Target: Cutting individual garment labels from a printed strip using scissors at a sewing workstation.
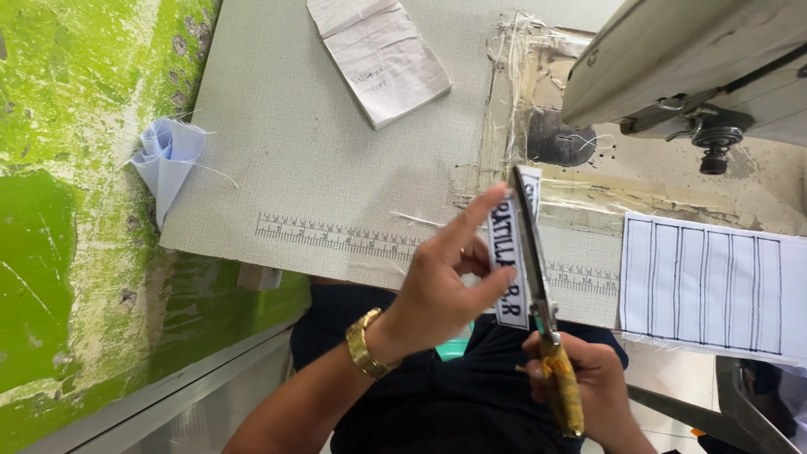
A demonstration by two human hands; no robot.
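Left hand (437,286) pinches a narrow white fabric label strip (508,261) with black lettering, lower centre of the frame — thumb and fingers clamped on its left edge, index finger extended up along it. Strip's long axis runs near vertical in the picture, tilted slightly to the left at the top.

Right hand (588,378) is closed around the yellowish handles of the scissors (538,294), lower right of centre. Blades point up-frame and lie along the strip's right edge, parallel to its long axis (blades look nearly together; can't tell if fabric sits between them). So the strip lies just left of the blades, touching or close to it — the left hand is the one holding it, with the right hand just below.

Around them: grey textured worktop (319,151) with a printed ruler scale (336,235) along its near edge, a notepad (382,55) at top centre, a sewing machine head (698,67) upper right, a white stitched fabric panel (714,286) at right, a folded pale-blue cloth scrap (168,160) at left over the green floor (76,168).
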